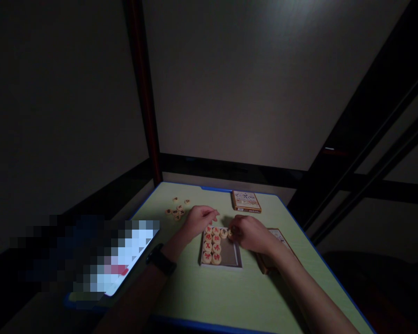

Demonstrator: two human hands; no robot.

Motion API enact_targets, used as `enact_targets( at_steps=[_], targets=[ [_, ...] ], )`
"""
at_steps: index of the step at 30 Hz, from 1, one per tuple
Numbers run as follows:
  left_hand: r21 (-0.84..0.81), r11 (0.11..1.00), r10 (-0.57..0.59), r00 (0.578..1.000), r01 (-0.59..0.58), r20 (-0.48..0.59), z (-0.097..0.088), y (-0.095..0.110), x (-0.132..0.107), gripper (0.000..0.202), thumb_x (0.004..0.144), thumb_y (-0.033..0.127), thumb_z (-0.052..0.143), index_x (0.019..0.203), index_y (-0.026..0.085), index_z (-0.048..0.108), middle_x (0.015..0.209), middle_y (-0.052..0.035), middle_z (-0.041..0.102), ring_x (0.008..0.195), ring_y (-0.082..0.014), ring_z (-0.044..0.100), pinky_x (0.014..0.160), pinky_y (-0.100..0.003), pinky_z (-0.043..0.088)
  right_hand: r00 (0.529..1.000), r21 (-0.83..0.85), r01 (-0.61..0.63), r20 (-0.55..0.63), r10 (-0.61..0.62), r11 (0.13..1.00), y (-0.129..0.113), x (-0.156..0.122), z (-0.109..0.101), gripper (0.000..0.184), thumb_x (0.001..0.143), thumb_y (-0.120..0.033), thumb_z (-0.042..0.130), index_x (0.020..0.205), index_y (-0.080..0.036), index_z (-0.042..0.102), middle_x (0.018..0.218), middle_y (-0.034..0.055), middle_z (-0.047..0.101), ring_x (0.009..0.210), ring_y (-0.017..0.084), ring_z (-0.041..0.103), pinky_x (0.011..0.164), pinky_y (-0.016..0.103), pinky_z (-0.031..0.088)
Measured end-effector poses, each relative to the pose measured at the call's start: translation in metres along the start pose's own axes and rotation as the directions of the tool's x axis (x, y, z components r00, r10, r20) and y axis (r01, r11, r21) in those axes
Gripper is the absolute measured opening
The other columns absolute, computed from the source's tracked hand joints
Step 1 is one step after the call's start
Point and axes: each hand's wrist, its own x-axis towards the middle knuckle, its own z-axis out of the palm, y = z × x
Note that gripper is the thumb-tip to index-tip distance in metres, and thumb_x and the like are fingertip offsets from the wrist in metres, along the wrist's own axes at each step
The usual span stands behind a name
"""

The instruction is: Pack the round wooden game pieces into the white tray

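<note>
A shallow tray (230,254) lies on the table. Two columns of round Chinese chess pieces with red characters (216,247) fill its left side. Beside them in the top row sits a piece with a dark character (224,233). My right hand (249,232) reaches over the tray's far right corner, its fingers closed on another Chinese chess piece (230,233) at the end of that row. Just beyond the tray's far left corner is my left hand (199,220), thumb and fingers drawn together; whatever they may hold is hidden. A dark watch is on the left wrist.
Several loose pieces (177,212) lie at the far left of the green table (209,297). A printed box (246,202) rests near the back edge. Another box part (264,264) lies partly under my right forearm. A lit, blurred screen (125,255) stands at the left.
</note>
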Motion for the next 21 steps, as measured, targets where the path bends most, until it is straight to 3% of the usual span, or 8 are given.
enact_targets(
  at_steps=[11, 16, 18, 21],
  targets=[
    [-0.005, 1.0, 0.001, 1.0, -0.001, -0.005, 0.001, 0.0, 0.001, 0.017, 0.077, 0.024, 0.059, 0.067, 0.014, 0.068, 0.062, -0.0032, 0.067, 0.058, -0.0137, 0.058, 0.054, -0.022, 0.042, 0.998, 0.05, -0.045, 0.04, 0.043, 0.998, 0.0, 0.0, 0.005, 0.023, 0.075, -0.016, 0.057, 0.095, -0.02, 0.065, 0.076, 0.0027, 0.069, 0.068, 0.017, 0.061, 0.057, 0.024, 0.03],
    [-0.048, 0.998, 0.027, 0.999, -0.029, -0.043, 0.007, -0.008, 0.0, 0.018, 0.079, 0.018, 0.056, 0.089, 0.013, 0.069, 0.074, -0.0052, 0.071, 0.065, -0.0149, 0.064, 0.058, -0.022, 0.048, 0.999, 0.153, -0.02, 0.031, 0.016, 0.988, -0.001, -0.001, 0.001, 0.026, 0.073, -0.015, 0.058, 0.098, -0.019, 0.064, 0.073, 0.0009, 0.068, 0.066, 0.016, 0.06, 0.057, 0.023, 0.032],
    [0.045, 0.997, 0.065, 0.996, -0.062, -0.064, 0.007, -0.008, 0.0, 0.022, 0.078, 0.015, 0.055, 0.095, 0.013, 0.069, 0.077, -0.0049, 0.072, 0.067, -0.0145, 0.065, 0.059, -0.022, 0.049, 1.0, 0.182, -0.003, -0.003, 0.004, 0.983, 0.0, -0.001, 0.0, 0.029, 0.072, -0.015, 0.058, 0.1, -0.019, 0.064, 0.071, 0.0004, 0.067, 0.064, 0.015, 0.059, 0.057, 0.022, 0.032],
    [0.319, 0.942, 0.143, 0.984, -0.102, -0.11, -0.004, -0.003, 0.006, 0.026, 0.08, 0.013, 0.054, 0.101, 0.014, 0.069, 0.081, -0.0046, 0.073, 0.071, -0.0146, 0.066, 0.066, -0.022, 0.051, 0.997, 0.201, 0.012, -0.076, 0.004, 0.98, 0.002, 0.0, -0.001, 0.034, 0.071, -0.012, 0.054, 0.103, -0.018, 0.064, 0.07, 0.0003, 0.067, 0.063, 0.015, 0.058, 0.057, 0.022, 0.034]
  ],
)
